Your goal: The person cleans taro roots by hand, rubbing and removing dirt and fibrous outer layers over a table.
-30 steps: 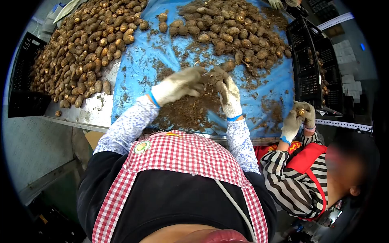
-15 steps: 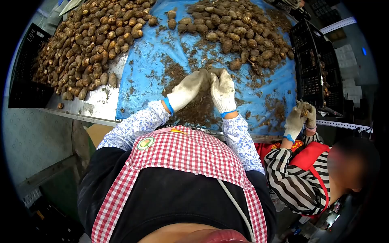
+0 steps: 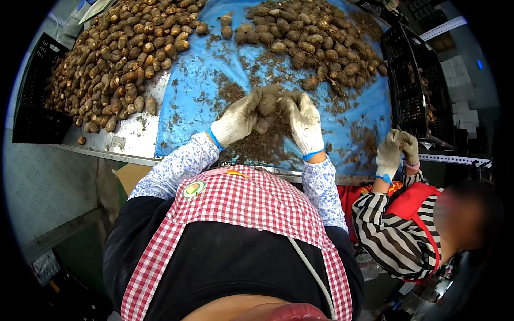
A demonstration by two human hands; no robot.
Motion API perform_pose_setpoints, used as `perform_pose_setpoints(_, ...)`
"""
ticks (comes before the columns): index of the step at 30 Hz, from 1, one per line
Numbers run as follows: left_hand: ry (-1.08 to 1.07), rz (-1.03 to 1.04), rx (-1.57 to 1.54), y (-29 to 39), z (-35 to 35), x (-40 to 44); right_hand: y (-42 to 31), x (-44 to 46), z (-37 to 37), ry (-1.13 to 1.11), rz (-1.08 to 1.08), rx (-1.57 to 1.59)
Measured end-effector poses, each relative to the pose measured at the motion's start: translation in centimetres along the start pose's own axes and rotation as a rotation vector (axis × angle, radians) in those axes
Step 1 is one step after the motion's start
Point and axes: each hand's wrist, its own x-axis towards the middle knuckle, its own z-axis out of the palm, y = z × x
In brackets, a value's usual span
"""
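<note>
My left hand, in a dirty white knit glove, is closed around a brown hairy taro. A smaller taro shows just below it, by the same fingers. My right hand, gloved alike, is at the taro's right side with fingers curled and pressed together; what they pinch, if anything, is hidden. Both hands are above a blue plastic sheet strewn with dark root fibres and soil. Ahead of them lies a heap of hairy taros.
Cleaner taros are heaped on the metal table at left, beside a black crate. More black crates stand at right. A co-worker's gloved hands are close together at the table's right front edge.
My hands have drawn apart a little, the right one moving right. The taros in my left hand, hidden before, now show between them.
</note>
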Motion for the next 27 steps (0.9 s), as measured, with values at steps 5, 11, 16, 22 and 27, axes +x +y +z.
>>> perform_pose_setpoints(5, -0.082, 0.076, 0.389, 2.8, 1.4, 0.1, -4.4, -1.3, 2.3, -0.002, -0.121, -0.388)
perform_pose_setpoints(11, 0.081, 0.267, 0.969, 3.2, 1.5, 0.3, -1.5, -2.0, 0.2, 0.116, 0.174, 0.166)
perform_pose_setpoints(16, 0.127, 0.271, 1.158, 3.2, 3.5, 0.0, -1.0, -2.1, 1.4, -0.041, 0.012, -0.067)
perform_pose_setpoints(22, 0.21, 0.385, 1.355, 2.6, 4.2, 0.5, -0.3, -2.2, 1.5, -0.046, 0.014, -0.076)
perform_pose_setpoints(27, 0.042, 0.482, 1.769, 4.0, 3.7, 0.4, 3.1, -2.2, 0.6, -0.094, 0.097, 0.143)
